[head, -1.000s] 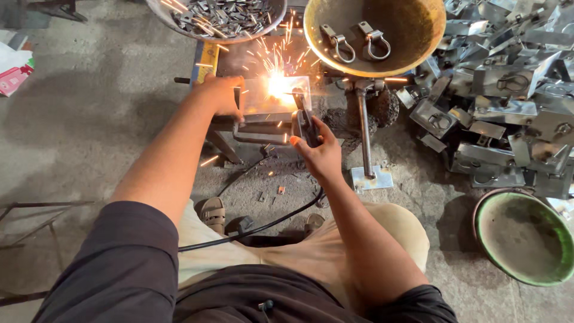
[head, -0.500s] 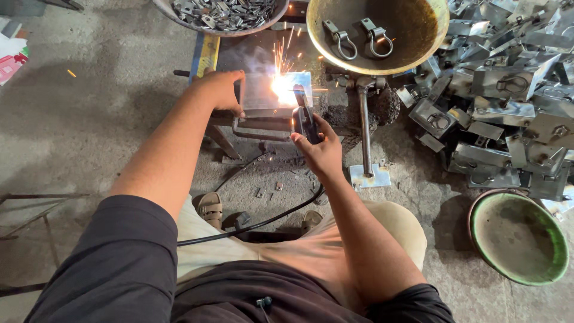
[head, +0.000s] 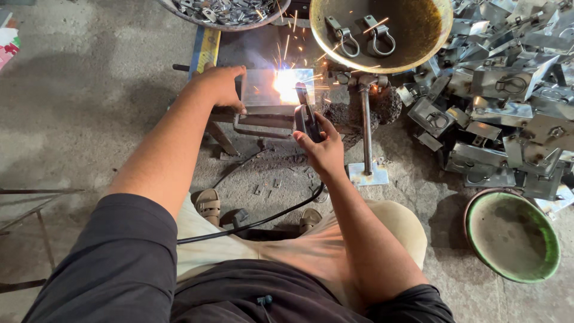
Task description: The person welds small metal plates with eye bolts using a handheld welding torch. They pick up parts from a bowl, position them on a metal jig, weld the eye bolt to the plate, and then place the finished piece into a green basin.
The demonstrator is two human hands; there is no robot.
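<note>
The welding is under way: the right hand (head: 323, 149) grips the black welding handle (head: 306, 119), sparking on the metal plate (head: 263, 90) atop the low stand; the left hand (head: 221, 87) presses fingers on the plate's edge. Next calls for holding both steady

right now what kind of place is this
Probably a small metal fabrication workshop: the right hand holds a welding torch throwing sparks, stamped metal brackets lie heaped on the concrete floor.
</note>
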